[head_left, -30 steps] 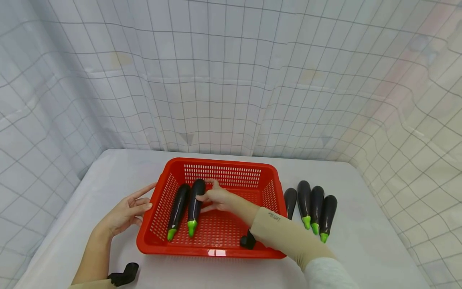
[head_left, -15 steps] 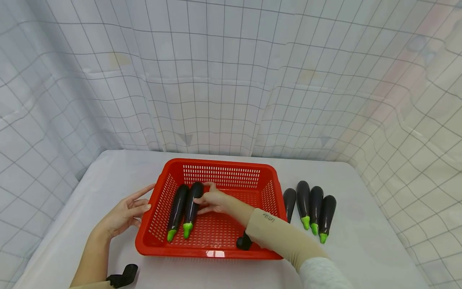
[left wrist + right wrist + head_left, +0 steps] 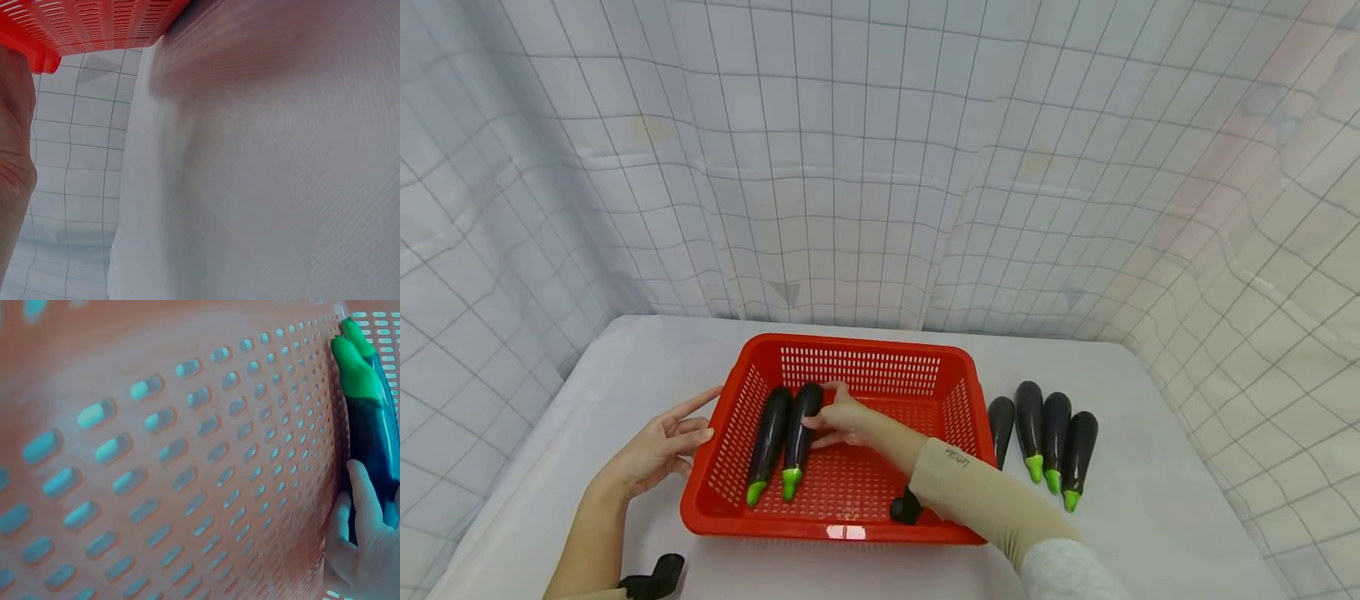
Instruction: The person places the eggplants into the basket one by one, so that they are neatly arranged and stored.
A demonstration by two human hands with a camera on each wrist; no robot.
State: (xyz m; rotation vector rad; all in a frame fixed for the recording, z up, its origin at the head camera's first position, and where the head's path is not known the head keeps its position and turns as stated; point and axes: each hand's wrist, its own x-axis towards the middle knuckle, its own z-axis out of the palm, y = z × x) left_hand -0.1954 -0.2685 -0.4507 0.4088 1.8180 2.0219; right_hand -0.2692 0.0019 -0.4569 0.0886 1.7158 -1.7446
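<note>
Inside a red plastic basket (image 3: 850,528), my right hand (image 3: 844,417) holds a dark eggplant (image 3: 802,425) with a green stem end. Its thumb lies over the eggplant's side; the other fingers are partly hidden. In the right wrist view, fingers (image 3: 361,487) lie against the eggplant (image 3: 369,431). Close on its left lies a second eggplant (image 3: 769,442), also stem toward me. My left hand (image 3: 658,446) touches the basket's left rim from outside, its fingers extended and spread. The left wrist view shows only part of that hand (image 3: 14,125) under the basket wall (image 3: 112,22).
Several more eggplants (image 3: 1056,437) lie in a row on the white tabletop (image 3: 1157,500), right of the basket. The nearest one is partly hidden by the basket's rim. A white gridded curtain (image 3: 865,167) hangs behind and at both sides.
My right hand has moved slightly left, bringing the held eggplant closer to the second one and setting it more parallel. The left hand stays at the rim.
</note>
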